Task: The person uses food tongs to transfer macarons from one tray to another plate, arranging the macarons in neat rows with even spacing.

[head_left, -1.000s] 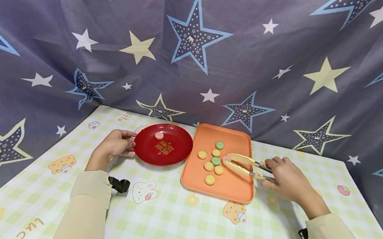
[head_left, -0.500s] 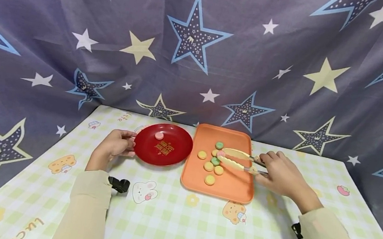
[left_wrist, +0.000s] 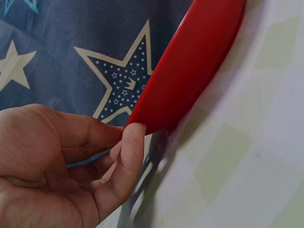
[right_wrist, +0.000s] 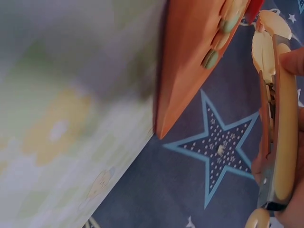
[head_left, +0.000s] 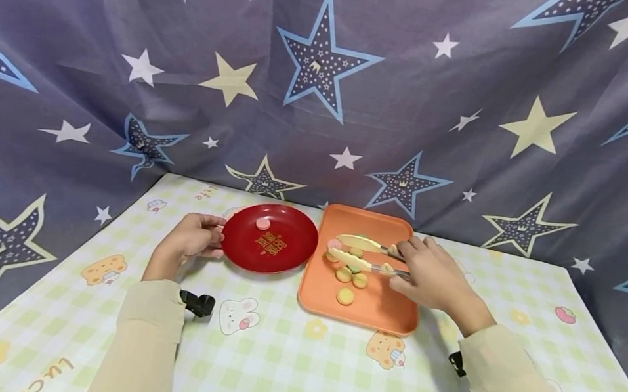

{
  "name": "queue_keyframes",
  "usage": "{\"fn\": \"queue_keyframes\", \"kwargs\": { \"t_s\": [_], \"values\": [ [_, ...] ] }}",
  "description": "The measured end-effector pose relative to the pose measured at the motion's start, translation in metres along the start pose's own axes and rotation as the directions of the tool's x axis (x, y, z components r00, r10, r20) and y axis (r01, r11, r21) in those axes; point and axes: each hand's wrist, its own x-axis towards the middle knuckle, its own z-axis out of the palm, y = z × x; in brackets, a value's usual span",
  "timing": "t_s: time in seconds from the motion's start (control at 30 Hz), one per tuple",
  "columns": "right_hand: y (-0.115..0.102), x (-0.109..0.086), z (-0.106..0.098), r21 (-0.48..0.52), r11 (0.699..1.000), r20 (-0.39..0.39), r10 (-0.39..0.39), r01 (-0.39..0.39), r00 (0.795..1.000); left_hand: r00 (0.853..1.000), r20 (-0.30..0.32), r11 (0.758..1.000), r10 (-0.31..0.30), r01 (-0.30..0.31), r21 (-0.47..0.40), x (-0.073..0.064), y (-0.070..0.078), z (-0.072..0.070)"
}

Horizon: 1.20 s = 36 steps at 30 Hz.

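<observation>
My left hand (head_left: 189, 236) pinches the left rim of a red plate (head_left: 242, 246), thumb and fingers meeting at its edge in the left wrist view. One pink macaron (head_left: 263, 223) lies on the plate. My right hand (head_left: 436, 275) grips tongs (right_wrist: 280, 123) with cream-coloured heads. Between the tong tips is another pink macaron (head_left: 334, 244), held above the left part of an orange tray (head_left: 376, 310). Yellow macarons (head_left: 345, 296) lie on the tray, and the tongs partly cover the green ones (right_wrist: 210, 59).
The plate stands left of the tray, close to its edge. A checked tablecloth (head_left: 291, 372) covers the table. Behind it hangs a dark curtain (head_left: 374, 98) with stars.
My right hand has moved left across the tray, carrying the pink macaron in the tongs toward the plate. The left hand and the plate have stayed put.
</observation>
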Motion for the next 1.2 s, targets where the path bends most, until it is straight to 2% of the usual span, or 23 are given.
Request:
{"fn": "queue_keyframes", "kwargs": {
  "t_s": [0.27,0.7,1.03,1.2],
  "values": [
    [-0.016,0.020,0.003,0.016,0.999,0.014,-0.045,0.045,0.999,1.000,-0.001,1.000,-0.001,0.001,-0.003,0.000,0.001,0.002],
    [-0.042,0.055,0.008,-0.013,0.999,0.083,-0.045,0.046,0.996,1.000,0.005,1.000,-0.005,0.005,-0.011,0.000,0.001,0.001],
    [-0.059,0.077,0.020,-0.070,0.998,0.168,0.007,0.005,0.986,1.000,0.002,1.000,-0.004,0.004,-0.003,0.003,-0.001,0.005],
    [-0.068,0.086,0.027,-0.080,0.997,0.177,0.012,0.002,0.984,1.000,0.004,1.000,-0.009,0.009,0.019,0.002,-0.001,0.000]
  ]
}}
